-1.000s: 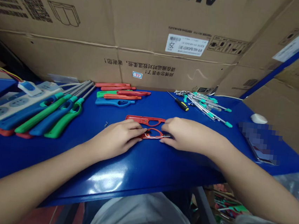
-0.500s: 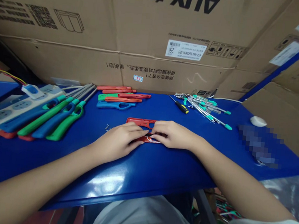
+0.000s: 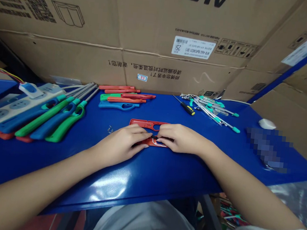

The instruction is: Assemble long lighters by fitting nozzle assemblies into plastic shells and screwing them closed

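Observation:
My left hand (image 3: 126, 143) and my right hand (image 3: 181, 137) meet over an orange lighter handle half (image 3: 162, 145) low on the table. My left fingers pinch its left end, thumb along the near edge. The right hand's bent fingers press inside the shell, on a small dark part (image 3: 154, 137) mostly hidden by the fingertips. A thin white wire (image 3: 156, 143) curves in the shell beside them. Just behind lies a red lighter handle half (image 3: 143, 123), hollow side up, partly covered by my right hand.
Screws (image 3: 110, 129) lie left of my hands. Handle shells (image 3: 121, 106) and a screwdriver (image 3: 187, 108) lie behind, silver lighter tubes (image 3: 213, 111) at back right. Assembled long lighters (image 3: 66, 123) rest by a power strip (image 3: 18, 104). A cardboard box (image 3: 88, 61) walls the back.
The camera view has shifted slightly. Both hands stay at the orange handle half, with only a slight shift of the right fingers.

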Motion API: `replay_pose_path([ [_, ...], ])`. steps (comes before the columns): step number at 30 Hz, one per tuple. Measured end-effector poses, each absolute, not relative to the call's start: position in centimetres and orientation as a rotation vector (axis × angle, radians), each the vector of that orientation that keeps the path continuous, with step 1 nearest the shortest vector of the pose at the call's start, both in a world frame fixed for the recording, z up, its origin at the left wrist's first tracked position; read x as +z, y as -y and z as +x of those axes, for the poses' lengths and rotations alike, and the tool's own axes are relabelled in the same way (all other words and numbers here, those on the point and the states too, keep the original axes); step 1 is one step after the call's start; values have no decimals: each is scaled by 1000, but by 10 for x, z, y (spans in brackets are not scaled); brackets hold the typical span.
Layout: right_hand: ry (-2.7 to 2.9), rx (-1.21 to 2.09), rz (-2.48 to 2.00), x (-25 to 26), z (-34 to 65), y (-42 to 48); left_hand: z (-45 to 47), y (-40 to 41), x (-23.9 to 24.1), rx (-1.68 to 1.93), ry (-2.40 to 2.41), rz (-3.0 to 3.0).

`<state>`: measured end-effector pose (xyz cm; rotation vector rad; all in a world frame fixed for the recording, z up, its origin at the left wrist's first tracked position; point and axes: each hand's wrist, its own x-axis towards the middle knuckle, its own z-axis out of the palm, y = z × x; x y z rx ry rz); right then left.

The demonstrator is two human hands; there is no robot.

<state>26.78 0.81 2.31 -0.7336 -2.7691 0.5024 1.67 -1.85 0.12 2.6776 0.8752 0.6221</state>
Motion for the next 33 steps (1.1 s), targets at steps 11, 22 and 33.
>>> replay_pose_path([
  [11,2826,355,-769,20,266,-8,17,22,6,508,-885,2783],
  [22,2914,95,-937,29,264,3,15,28,16,309,-1016,2845],
  [33,2785,457,-1160,51,292,-8,17,29,24,251,-1026,2824],
])
